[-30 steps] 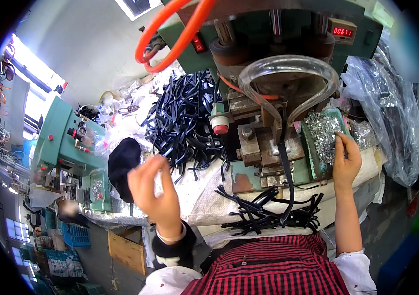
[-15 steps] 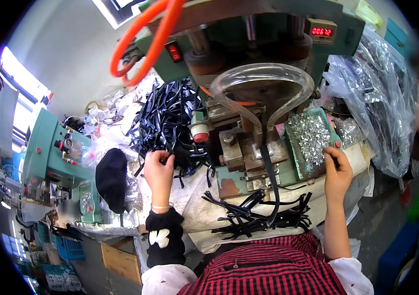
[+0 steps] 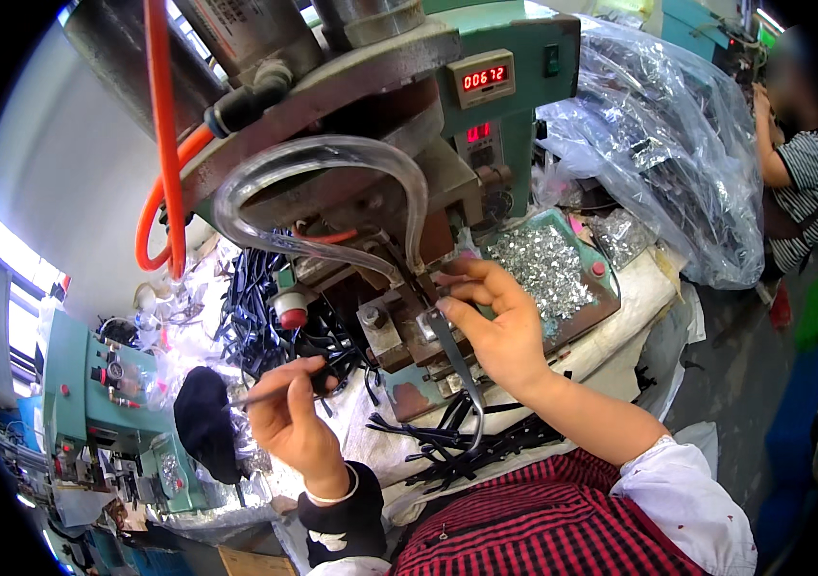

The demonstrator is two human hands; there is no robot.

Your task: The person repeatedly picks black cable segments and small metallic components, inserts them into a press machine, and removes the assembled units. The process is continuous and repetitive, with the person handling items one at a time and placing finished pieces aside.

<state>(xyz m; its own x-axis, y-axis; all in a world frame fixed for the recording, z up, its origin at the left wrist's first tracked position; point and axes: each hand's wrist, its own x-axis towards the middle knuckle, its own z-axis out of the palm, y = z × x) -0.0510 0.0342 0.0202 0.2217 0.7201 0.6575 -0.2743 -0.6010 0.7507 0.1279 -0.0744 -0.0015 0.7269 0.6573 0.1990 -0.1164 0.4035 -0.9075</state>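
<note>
My right hand point(image 3: 505, 331) reaches in at the press's die block point(image 3: 380, 331), thumb and index finger close together beside the upper end of a black strap point(image 3: 459, 360). What those fingertips pinch, if anything, is too small to make out. That strap hangs from the die and curves down over a loose bunch of black straps point(image 3: 467, 446) at the front edge. My left hand point(image 3: 296, 422) is closed around a thin black strap point(image 3: 270, 394), left of the press. Behind it lies a large heap of black straps point(image 3: 251, 312).
Right of the die, a green tray point(image 3: 611, 305) holds many small shiny metal pieces point(image 3: 543, 274). A red button point(image 3: 291, 315) sits left of the die. A clear hose point(image 3: 332, 144) loops before the press. A black cloth point(image 3: 205, 422) lies left; another person point(image 3: 798, 192) is at far right.
My view has swung so the press appears further left. My right hand has moved from the metal-piece tray to the die. My left hand has come back from the heap with a strap.
</note>
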